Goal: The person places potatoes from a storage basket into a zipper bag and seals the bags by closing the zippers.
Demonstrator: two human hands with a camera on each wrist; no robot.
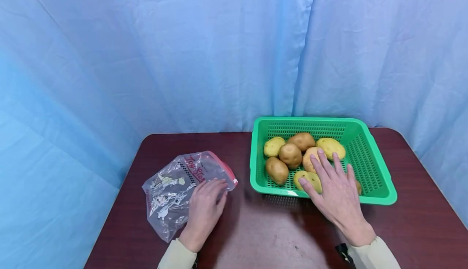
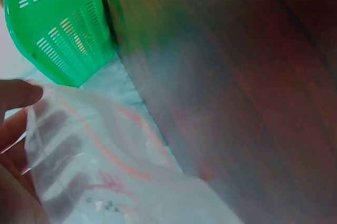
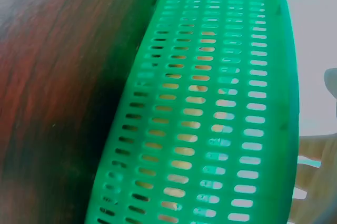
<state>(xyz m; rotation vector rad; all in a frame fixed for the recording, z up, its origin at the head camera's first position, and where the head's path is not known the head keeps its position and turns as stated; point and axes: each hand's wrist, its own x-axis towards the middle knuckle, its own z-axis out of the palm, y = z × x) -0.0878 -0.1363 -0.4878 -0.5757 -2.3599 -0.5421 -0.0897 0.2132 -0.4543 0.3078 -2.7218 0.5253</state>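
A clear plastic zip bag (image 1: 172,196) with printed cartoon figures and a red zip edge lies on the left of the table. My left hand (image 1: 206,208) holds it near the zip end; in the left wrist view the thumb (image 2: 21,93) is at the bag's edge, and the other fingers show through the film. On the right, my right hand (image 1: 338,198) is spread, palm down, over the front of a green basket (image 1: 380,159). Several potatoes lie inside, brown ones (image 1: 277,170) and yellow ones (image 1: 330,147). Its fingers overlap a pale potato (image 1: 310,159) and partly hide others.
The dark reddish-brown table (image 1: 270,236) has rounded far corners. Blue curtains (image 1: 219,57) hang behind it and along the sides. The basket's slotted wall (image 3: 195,108) fills much of the right wrist view.
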